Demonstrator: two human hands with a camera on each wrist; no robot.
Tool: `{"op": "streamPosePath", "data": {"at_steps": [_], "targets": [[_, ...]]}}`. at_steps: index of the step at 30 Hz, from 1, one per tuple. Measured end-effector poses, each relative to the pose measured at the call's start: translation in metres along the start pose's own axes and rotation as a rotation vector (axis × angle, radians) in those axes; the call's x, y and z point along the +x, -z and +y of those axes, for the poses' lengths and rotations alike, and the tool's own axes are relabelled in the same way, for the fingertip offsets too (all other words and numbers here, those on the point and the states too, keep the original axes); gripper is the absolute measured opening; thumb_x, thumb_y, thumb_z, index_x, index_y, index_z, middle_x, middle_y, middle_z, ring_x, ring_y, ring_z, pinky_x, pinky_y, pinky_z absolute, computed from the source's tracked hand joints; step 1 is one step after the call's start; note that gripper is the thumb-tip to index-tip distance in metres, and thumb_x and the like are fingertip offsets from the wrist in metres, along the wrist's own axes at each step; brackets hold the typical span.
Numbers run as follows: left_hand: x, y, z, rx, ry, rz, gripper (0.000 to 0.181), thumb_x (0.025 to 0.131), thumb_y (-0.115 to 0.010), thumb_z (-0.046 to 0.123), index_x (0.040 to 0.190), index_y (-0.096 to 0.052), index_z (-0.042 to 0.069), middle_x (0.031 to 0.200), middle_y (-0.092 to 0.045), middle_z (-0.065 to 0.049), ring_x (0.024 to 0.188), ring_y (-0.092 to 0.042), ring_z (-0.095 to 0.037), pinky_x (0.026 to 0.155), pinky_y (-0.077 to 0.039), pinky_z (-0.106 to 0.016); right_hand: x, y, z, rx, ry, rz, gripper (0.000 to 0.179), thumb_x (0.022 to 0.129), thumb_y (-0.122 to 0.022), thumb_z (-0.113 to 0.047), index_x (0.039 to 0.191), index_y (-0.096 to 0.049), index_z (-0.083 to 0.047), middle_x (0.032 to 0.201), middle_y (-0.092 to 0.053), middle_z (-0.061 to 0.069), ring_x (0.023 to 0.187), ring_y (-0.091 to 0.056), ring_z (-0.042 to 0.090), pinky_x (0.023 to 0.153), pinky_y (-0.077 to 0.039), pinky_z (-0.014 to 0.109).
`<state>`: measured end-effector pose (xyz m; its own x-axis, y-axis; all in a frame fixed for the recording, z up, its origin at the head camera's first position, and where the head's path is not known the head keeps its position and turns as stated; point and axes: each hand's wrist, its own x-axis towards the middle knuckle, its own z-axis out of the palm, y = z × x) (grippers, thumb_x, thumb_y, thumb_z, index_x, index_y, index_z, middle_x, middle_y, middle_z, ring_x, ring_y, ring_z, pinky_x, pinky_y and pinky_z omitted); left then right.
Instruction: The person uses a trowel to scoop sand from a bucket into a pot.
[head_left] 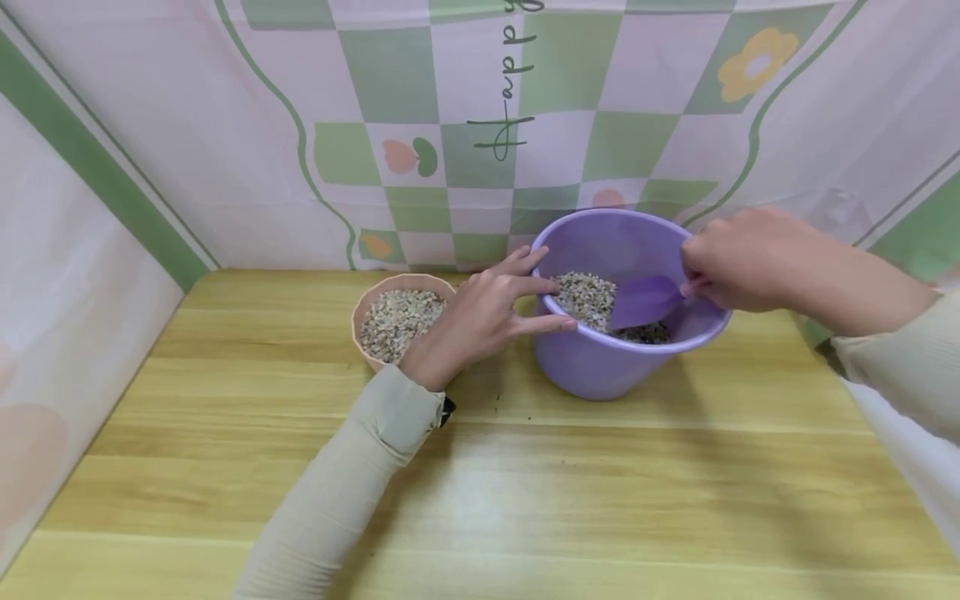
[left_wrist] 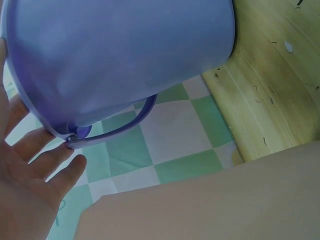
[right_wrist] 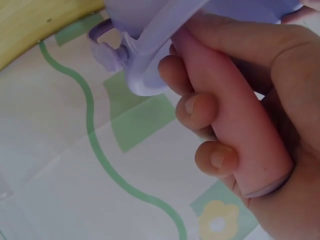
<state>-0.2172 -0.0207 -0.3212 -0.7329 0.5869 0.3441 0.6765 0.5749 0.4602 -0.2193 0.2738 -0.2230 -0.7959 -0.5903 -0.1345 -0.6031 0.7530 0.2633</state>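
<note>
Had peach faceted bowl [head_left: 411, 282] of gravel [head_left: 401, 323] on wooden tabletop [head_left: 480, 500], left of purple bucket [head_left: 592, 371] | Rested left hand [head_left: 486, 308], straight-fingered, ungripping, on bucket's left rim, presumably for steadying | Curled right hand [head_left: 746, 257] round pink-handled shovel [right_wrist: 235, 115] above right rim, apparently for control, angling purple blade [head_left: 642, 302] down to bucket's gravel [head_left: 587, 297]

The left arm, in a long beige fabric sleeve [head_left: 337, 483], stretches from the near edge toward the far right—its bare left hand [head_left: 487, 308] back upward, fingers spread. From the right, the beige-sleeved right arm [head_left: 911, 358] reaches left, its bare right hand [head_left: 750, 258] curled firmly.
</note>
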Motion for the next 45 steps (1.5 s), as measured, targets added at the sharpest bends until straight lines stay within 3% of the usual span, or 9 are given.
{"op": "streamPosePath", "data": {"at_steps": [7, 19, 28, 35, 45], "targets": [[0.0, -0.001, -0.001, -0.013, -0.03, 0.029, 0.057, 0.084, -0.072, 0.058, 0.123, -0.072, 0.016, 0.155, -0.039, -0.011, 0.147, -0.028, -0.025, 0.115, -0.031, -0.05, 0.005, -0.001, -0.001, -0.048, 0.023, -0.015, 0.03, 0.077, -0.083, -0.022, 0.069, -0.054, -0.021, 0.068, -0.051, -0.002, 0.059, -0.047, 0.019, 0.053, -0.047, 0.046], [0.0, -0.001, 0.0, 0.0, -0.011, 0.022, 0.056, 0.084, -0.072, 0.058, 0.122, -0.073, 0.018, 0.155, -0.039, -0.009, 0.147, -0.028, -0.021, 0.115, -0.034, -0.048, 0.016, -0.008, -0.01, -0.109, 0.064, -0.026, 0.029, 0.074, -0.082, -0.02, 0.069, -0.053, -0.019, 0.064, -0.05, 0.0, 0.054, -0.046, 0.022, 0.051, -0.047, 0.046], [0.0, -0.001, 0.0, -0.012, -0.004, 0.007, 0.057, 0.084, -0.071, 0.059, 0.124, -0.072, 0.018, 0.156, -0.037, -0.006, 0.148, -0.024, -0.017, 0.117, -0.031, -0.046, 0.02, -0.02, -0.01, -0.065, 0.057, -0.024, 0.027, 0.074, -0.082, -0.018, 0.07, -0.056, -0.017, 0.066, -0.052, 0.003, 0.054, -0.05, 0.027, 0.052, -0.048, 0.048], [-0.001, -0.001, -0.001, -0.013, -0.029, 0.037, 0.057, 0.084, -0.072, 0.058, 0.123, -0.072, 0.016, 0.154, -0.04, -0.011, 0.147, -0.029, -0.024, 0.115, -0.032, -0.049, 0.017, -0.022, -0.009, -0.021, 0.067, 0.001, 0.028, 0.076, -0.081, -0.019, 0.067, -0.055, -0.018, 0.065, -0.051, 0.002, 0.053, -0.048, 0.024, 0.05, -0.047, 0.046], [0.0, -0.002, -0.001, -0.001, -0.018, 0.031, 0.058, 0.083, -0.071, 0.06, 0.123, -0.072, 0.017, 0.155, -0.039, -0.01, 0.147, -0.028, -0.023, 0.116, -0.031, -0.047, 0.018, -0.025, -0.009, -0.01, 0.064, 0.006, 0.027, 0.075, -0.08, -0.018, 0.067, -0.055, -0.019, 0.064, -0.05, 0.002, 0.054, -0.047, 0.023, 0.05, -0.046, 0.046]]}}
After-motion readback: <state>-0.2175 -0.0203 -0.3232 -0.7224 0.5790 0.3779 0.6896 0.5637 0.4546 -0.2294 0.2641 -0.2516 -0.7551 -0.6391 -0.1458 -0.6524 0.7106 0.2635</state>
